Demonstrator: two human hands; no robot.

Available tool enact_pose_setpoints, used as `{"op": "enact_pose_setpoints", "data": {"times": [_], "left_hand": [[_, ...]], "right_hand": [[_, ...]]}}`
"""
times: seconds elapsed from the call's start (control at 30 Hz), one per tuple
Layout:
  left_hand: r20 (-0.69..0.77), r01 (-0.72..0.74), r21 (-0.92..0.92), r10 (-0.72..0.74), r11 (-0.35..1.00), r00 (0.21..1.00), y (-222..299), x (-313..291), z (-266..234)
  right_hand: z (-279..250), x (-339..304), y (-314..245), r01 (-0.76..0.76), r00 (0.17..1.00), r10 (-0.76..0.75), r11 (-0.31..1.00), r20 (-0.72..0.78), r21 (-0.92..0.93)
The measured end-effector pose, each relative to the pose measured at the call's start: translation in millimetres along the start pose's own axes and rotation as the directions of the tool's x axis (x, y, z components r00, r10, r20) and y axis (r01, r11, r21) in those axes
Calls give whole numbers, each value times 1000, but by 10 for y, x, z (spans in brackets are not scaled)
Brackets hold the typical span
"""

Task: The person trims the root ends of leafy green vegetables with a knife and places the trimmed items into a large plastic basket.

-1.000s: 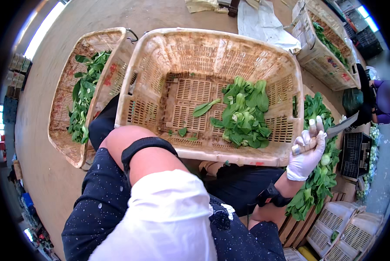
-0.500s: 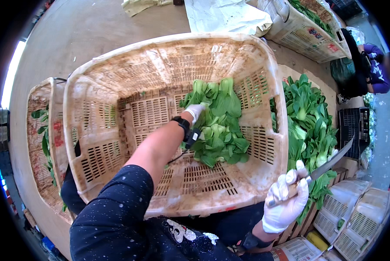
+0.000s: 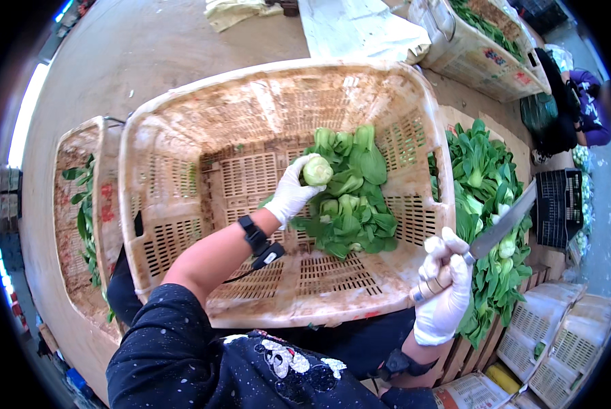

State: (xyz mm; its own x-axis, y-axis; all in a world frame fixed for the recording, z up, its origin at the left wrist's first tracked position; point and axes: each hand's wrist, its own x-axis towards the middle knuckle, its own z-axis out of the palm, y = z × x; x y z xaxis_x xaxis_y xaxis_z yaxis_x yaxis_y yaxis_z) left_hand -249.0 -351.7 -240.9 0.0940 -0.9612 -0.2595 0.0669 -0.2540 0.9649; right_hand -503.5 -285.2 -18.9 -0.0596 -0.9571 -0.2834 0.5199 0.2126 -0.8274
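Observation:
Gloved in white, my left hand [image 3: 293, 192] grips a bok choy [image 3: 317, 171], its pale round base turned up toward me. It is over the large stained plastic basket [image 3: 162, 266]. Just right of that hand, several more green bok choy [image 3: 360, 218] lie in the basket, leaves spread over its slotted bottom. My right hand [image 3: 445, 290], also gloved, is closed round the handle of a knife [image 3: 506, 219] outside the basket's right wall. The blade points up and to the right, in front of a heap of bok choy [image 3: 479, 174].
A second basket [image 3: 77, 238] with some greens stands at the left. White sheeting [image 3: 360, 27] lies beyond the large basket. At the far right are a filled crate [image 3: 479, 61], a black crate [image 3: 556, 204] and a person in purple [image 3: 588, 109]. White crates [image 3: 547, 327] stand lower right.
My left hand has lifted from the pile and come nearer, now with a bok choy held base up. The knife stays in my right hand, its blade shifted slightly.

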Motion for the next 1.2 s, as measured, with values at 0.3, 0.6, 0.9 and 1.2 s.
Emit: {"op": "enact_pose_setpoints", "data": {"times": [0.3, 0.6, 0.9, 1.2], "left_hand": [[169, -67, -309, 124, 949, 978, 1860, -1862, -1201], [-285, -299, -200, 236, 933, 929, 2011, -3457, -1890], [-622, -351, 234, 417, 907, 663, 1934, -4349, -2596], [-841, -447, 106, 320, 888, 437, 1785, -4691, -3004]], "right_hand": [[655, -331, 476, 295, 912, -60, 785, 406, -545], [2315, -1233, 1079, 1000, 13, -149, 16, 989, -10], [3542, -1877, 1730, 905, -401, -173, 79, 900, 418], [4270, -2126, 2571, 822, -520, -246, 115, 818, 557]]}}
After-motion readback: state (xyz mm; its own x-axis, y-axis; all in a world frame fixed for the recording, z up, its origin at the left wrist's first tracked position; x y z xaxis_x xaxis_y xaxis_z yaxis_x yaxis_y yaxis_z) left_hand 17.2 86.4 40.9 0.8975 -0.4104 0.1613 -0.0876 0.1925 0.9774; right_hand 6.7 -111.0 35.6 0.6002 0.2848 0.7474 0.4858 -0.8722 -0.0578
